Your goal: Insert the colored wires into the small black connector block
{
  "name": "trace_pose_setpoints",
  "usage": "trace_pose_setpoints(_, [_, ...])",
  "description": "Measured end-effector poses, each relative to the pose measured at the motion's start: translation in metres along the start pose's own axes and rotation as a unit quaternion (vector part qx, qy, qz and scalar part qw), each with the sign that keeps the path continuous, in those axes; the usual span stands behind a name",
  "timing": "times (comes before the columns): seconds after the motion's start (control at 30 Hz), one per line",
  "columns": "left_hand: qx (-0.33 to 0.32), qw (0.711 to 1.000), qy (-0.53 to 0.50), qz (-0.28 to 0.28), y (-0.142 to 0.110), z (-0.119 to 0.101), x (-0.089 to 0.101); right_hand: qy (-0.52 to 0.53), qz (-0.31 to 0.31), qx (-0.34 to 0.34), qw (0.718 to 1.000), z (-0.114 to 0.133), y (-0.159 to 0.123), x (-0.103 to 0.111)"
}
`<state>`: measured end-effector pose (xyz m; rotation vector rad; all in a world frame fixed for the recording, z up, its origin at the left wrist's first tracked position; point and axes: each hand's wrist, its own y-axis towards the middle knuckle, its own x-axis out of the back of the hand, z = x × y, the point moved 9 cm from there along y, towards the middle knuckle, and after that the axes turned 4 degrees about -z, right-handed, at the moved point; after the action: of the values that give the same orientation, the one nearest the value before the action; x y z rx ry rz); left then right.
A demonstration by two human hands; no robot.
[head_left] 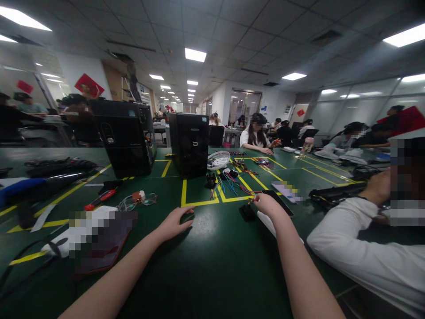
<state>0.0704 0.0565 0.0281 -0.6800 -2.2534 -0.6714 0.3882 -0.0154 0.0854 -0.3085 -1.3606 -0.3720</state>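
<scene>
My left hand (175, 223) rests palm down on the green table (212, 261), fingers stretched flat and holding nothing. My right hand (266, 204) is curled beside a small black part (246, 212) and a black phone (277, 201), fingertips pinched near a small reddish piece that is too small to name. A tangle of blue and red cables (232, 182) lies just beyond it, inside yellow tape lines.
Two black computer towers (128, 137) (189, 144) stand ahead, with a white fan grille (218, 160) beside them. A red-handled tool (99, 200) and glasses (137, 200) lie at left. A person in a white sleeve (361, 254) sits close at right. Other people work at the far side.
</scene>
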Motion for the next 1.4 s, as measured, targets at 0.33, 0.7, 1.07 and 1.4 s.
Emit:
trace_pose_setpoints(0.33, [0.008, 1.0, -0.002, -0.003, -0.001, -0.006, 0.003, -0.001, 0.005, -0.012, 1.0, -0.001, 0.0, 0.001])
trace_pose_setpoints(0.7, [-0.004, 1.0, 0.013, -0.002, -0.001, -0.003, 0.002, 0.048, 0.047, 0.006, 0.998, 0.005, 0.002, -0.01])
trace_pose_setpoints(1.07, [-0.007, 1.0, 0.029, 0.0, -0.001, -0.005, 0.002, 0.038, 0.054, 0.024, 0.998, 0.005, 0.006, -0.016])
trace_pose_setpoints(1.4, [-0.006, 0.999, 0.041, 0.018, -0.001, -0.003, -0.001, 0.057, 0.128, 0.002, 0.99, 0.005, 0.0, -0.032])
